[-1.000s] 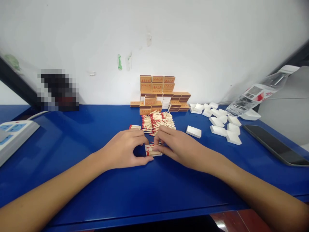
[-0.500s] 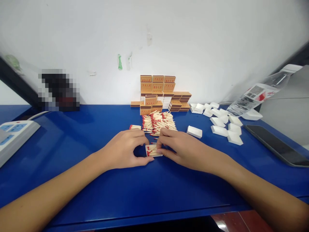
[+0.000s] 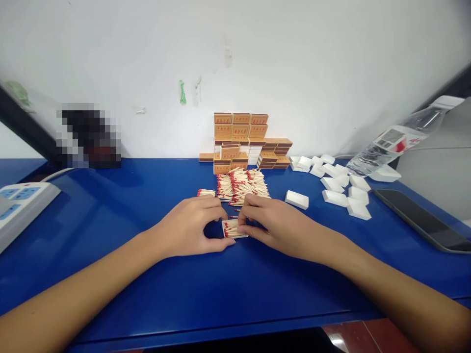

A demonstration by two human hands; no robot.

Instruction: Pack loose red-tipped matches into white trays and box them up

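A small white matchbox tray point(image 3: 232, 229) filled with red-tipped matches lies on the blue table point(image 3: 147, 274) between my two hands. My left hand point(image 3: 191, 225) curls around its left end, thumb and fingers closed on it. My right hand point(image 3: 272, 220) presses its fingers on the tray's right end and on the matches in it. Just behind the hands lies a loose pile of matches point(image 3: 241, 185). A small bundle of matches point(image 3: 205, 192) lies to the left of that pile.
Stacked orange matchbox sleeves point(image 3: 241, 142) stand against the white wall. Several empty white trays point(image 3: 334, 189) are scattered at the right. A tilted plastic bottle point(image 3: 393, 142), a dark phone point(image 3: 419, 220) and a white power strip point(image 3: 18, 206) lie near the table's edges.
My right fingers have shifted slightly on the tray's matches. The left hand and the tray stay in place.
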